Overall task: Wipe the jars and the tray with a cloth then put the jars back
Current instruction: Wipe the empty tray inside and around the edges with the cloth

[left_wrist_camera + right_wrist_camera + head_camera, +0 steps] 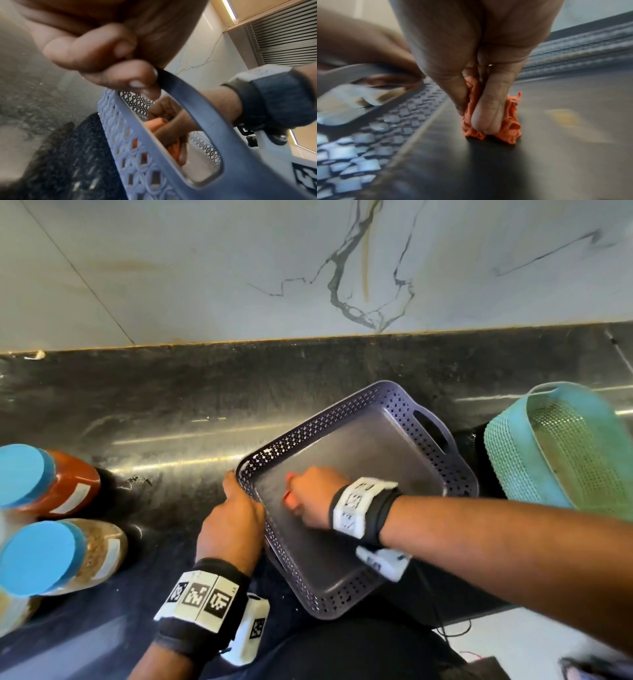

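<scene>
Tray-wiping step, seen from above. Purple perforated tray (359, 460) tilted on the dark countertop (171, 405), near edge overhanging toward the body, floor bare of jars. Left hand (233, 522) curled over the tray's near-left rim, fingers hooked by the handle slot in the left wrist view — a steadying grip. Right hand (311, 498) inside the tray, thumb and fingers clamped on a bunched orange cloth (488, 121) pressed against the tray floor. Hands close together, apart by only the rim wall.

Two blue-lidded jars (37, 556) well apart from the tray at far left on the countertop — one with red contents, one with brown; cut off by the frame edge, with part of a third possibly showing below. Teal mesh basket (561, 446) just beside the tray on the right.

Judged stage: tray floor mid-wipe, jars not yet returned. Next move likely calling for strokes across the remaining floor and perforated walls, with the left-hand hold kept firm against sliding on the overhang.

Hard to make out: cloth nearly hidden under the hand in the head view; motion blur over both wrist views; a faint yellowish patch on the tray floor in the right wrist view — stain or reflection, not decidable. Cleanliness of jars not readable.
</scene>
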`<state>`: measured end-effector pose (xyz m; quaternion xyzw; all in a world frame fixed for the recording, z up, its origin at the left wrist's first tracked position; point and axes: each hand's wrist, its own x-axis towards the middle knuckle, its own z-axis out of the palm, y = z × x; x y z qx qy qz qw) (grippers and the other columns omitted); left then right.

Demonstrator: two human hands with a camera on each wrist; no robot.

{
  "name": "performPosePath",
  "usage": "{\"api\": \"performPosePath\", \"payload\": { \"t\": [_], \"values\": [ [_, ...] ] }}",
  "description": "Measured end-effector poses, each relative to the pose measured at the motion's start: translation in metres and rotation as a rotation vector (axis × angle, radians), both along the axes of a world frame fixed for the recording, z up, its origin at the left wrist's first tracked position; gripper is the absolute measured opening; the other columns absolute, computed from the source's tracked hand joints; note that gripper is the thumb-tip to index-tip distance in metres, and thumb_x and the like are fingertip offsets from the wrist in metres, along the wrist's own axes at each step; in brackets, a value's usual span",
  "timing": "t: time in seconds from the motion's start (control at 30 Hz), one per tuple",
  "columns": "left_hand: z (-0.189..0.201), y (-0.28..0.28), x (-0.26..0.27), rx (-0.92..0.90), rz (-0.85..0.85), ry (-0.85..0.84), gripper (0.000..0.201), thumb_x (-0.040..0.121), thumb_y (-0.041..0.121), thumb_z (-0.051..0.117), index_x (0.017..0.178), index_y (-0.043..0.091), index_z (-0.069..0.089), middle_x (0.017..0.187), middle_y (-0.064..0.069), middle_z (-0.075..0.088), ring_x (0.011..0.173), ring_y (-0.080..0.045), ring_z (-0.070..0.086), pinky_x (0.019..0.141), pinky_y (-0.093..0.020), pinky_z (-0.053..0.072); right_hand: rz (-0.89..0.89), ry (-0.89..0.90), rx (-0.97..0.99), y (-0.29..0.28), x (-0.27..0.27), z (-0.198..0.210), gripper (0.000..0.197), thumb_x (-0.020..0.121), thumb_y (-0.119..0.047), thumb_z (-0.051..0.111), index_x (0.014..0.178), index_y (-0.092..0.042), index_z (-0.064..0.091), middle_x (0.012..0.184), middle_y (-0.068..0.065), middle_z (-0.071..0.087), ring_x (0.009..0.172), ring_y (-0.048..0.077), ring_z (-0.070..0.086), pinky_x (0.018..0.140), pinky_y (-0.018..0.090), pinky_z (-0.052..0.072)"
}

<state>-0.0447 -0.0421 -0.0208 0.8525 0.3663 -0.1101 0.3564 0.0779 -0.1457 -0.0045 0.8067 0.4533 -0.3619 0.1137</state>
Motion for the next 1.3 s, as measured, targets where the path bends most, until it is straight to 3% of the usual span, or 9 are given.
{"api": "performPosePath", "payload": {
  "t": [0.13,0.27,0.43,0.67,0.77,0.87,1.03,1.17,1.3],
  "values": [
    [0.000,0.004,-0.003,0.016,-0.043,-0.017,0.034,0.104,0.027,0.041,0.133,0.015,0.029,0.089,-0.025,0.071,0.088,-0.047,0.070,0.077,-0.046,0.052,-0.134,0.056,0.120,0.012,-0.017,0.006,0.009,0.093,-0.023,0.061,0.096,-0.018,0.067,0.100,0.010,0.070,0.096,0.033,0.068,0.068,0.028,0.042],
    [-0.004,0.002,-0.005,0.036,-0.058,-0.010,0.039,0.102,0.025,0.040,0.138,0.016,0.027,0.069,-0.008,0.059,0.078,-0.042,0.069,0.069,-0.042,0.050,-0.518,-0.059,0.123,-0.019,0.066,-0.005,0.016,0.088,-0.023,0.061,0.085,-0.013,0.073,0.073,0.003,0.066,0.065,0.018,0.063,0.061,0.024,0.049],
    [-0.008,0.002,-0.005,0.074,-0.074,0.002,0.051,0.102,0.023,0.040,0.148,0.015,0.021,0.071,-0.008,0.065,0.067,-0.035,0.065,0.067,-0.043,0.054,-0.777,-0.364,0.137,-0.046,0.126,-0.015,0.035,0.093,-0.029,0.060,0.116,-0.004,0.057,0.119,0.025,0.064,0.110,0.045,0.063,0.087,0.043,0.053],
    [-0.010,-0.001,-0.007,0.094,-0.094,-0.011,0.059,0.101,0.020,0.041,0.153,0.008,0.015,0.071,-0.008,0.065,0.069,-0.037,0.068,0.063,-0.042,0.051,-0.589,-0.023,0.300,0.023,0.035,-0.025,0.013,0.091,-0.018,0.057,0.082,-0.011,0.065,0.082,0.007,0.071,0.078,0.030,0.068,0.069,0.032,0.055],
    [-0.008,0.001,-0.009,0.079,-0.053,0.013,0.056,0.105,0.022,0.038,0.153,0.011,0.013,0.086,-0.018,0.072,0.081,-0.040,0.071,0.073,-0.046,0.055,-0.370,0.156,0.340,0.043,-0.017,-0.029,0.016,0.095,-0.026,0.060,0.094,-0.013,0.069,0.091,0.008,0.073,0.088,0.030,0.070,0.082,0.036,0.057],
    [-0.003,0.003,-0.015,0.041,-0.016,0.007,0.050,0.105,0.025,0.039,0.150,0.015,0.018,0.093,-0.022,0.072,0.088,-0.044,0.070,0.080,-0.049,0.055,-0.261,0.052,0.286,0.047,-0.005,-0.027,0.022,0.094,-0.031,0.059,0.096,-0.011,0.068,0.099,0.018,0.071,0.094,0.039,0.068,0.078,0.036,0.052],
    [-0.004,0.002,-0.016,0.015,0.043,-0.012,0.041,0.102,0.022,0.039,0.141,0.019,0.026,0.091,-0.023,0.070,0.088,-0.046,0.068,0.080,-0.048,0.054,-0.590,-0.218,0.200,0.005,0.084,-0.026,0.016,0.087,-0.022,0.058,0.078,-0.010,0.062,0.094,0.018,0.074,0.085,0.038,0.072,0.060,0.031,0.045],
    [-0.004,0.002,-0.016,0.012,0.031,-0.018,0.041,0.103,0.025,0.038,0.142,0.019,0.026,0.075,-0.011,0.063,0.079,-0.041,0.068,0.072,-0.043,0.051,-0.822,-0.340,0.157,-0.032,0.132,-0.012,0.021,0.092,-0.025,0.064,0.094,-0.006,0.070,0.104,0.019,0.073,0.096,0.038,0.070,0.071,0.036,0.052],
    [-0.003,-0.001,-0.015,0.029,0.041,-0.008,0.048,0.101,0.020,0.041,0.145,0.014,0.023,0.069,-0.007,0.057,0.073,-0.039,0.065,0.072,-0.044,0.051,-0.785,-0.138,0.261,-0.001,0.096,-0.018,0.025,0.077,-0.018,0.053,0.068,-0.009,0.074,0.066,0.007,0.074,0.065,0.027,0.073,0.065,0.037,0.063]
  ]
}}
